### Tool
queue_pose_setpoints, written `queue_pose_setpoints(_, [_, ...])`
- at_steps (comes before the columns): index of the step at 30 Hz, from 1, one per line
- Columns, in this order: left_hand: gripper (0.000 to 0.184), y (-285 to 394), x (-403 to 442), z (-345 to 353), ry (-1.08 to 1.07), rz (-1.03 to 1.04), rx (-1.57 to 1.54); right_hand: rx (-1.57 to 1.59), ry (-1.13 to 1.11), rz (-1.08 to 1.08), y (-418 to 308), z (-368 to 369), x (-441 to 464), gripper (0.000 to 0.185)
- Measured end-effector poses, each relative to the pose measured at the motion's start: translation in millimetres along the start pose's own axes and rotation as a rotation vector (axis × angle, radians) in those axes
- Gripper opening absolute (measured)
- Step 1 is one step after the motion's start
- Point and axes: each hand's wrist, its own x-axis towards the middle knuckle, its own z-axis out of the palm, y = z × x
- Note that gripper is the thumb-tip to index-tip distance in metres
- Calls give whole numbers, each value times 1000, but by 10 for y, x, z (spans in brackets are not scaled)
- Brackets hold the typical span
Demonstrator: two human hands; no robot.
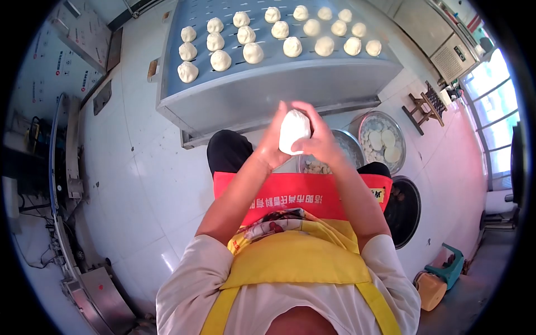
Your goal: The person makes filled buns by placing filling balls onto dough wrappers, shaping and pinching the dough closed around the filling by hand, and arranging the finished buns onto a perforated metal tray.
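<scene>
A smooth white dough bun (294,132) sits between my two hands, in front of the metal tray's near side. My left hand (272,146) cups it from the left, its fingers reaching up along the dough. From the right, my right hand (322,142) curls round it, with the thumb at the lower edge and the fingers over the top. Beyond my hands, rows of shaped buns (253,53) stand on a perforated blue-grey tray (192,100). Below my right hand, a metal bowl (350,146) holds pale pieces and is partly covered by my arm.
A second metal bowl (403,146) at the right holds flat round dough pieces (389,139) over pale chunks. Nearby are a dark round tub (410,215), a small wooden stool (425,108) and a green and orange container (448,267). Machinery (72,162) lines the left.
</scene>
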Motion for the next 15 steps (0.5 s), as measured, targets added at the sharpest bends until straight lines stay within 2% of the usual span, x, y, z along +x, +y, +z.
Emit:
queue_pose_setpoints(1, [60,-2,-6,-17,-31,-11,6,67,-79,44,15,-40,-5,76])
queue_pose_setpoints(2, [60,-1,0,-26,-65,-20,13,-8,13,6,33,4,1,75])
queue_pose_setpoints(4, [61,-105,-48,72,39,83,-6,-154,194,-68,51,108,-37,73])
queue_pose_setpoints(5, [61,-116,-48,101,87,136,-11,-96,155,-138,25,87,-26,72])
queue_pose_setpoints(7, [62,-108,-34,52,67,100,41,21,73,-267,-32,45,-32,70])
queue_pose_setpoints(10, [62,-143,-90,65,77,111,-18,21,29,-16,-22,36,-62,73])
queue_pose_setpoints(13, [62,-162,18,37,104,174,-48,-302,228,-187,115,149,-6,76])
queue_pose_setpoints(15, [62,-181,88,-146,143,157,-41,-223,89,-203,26,111,-18,77])
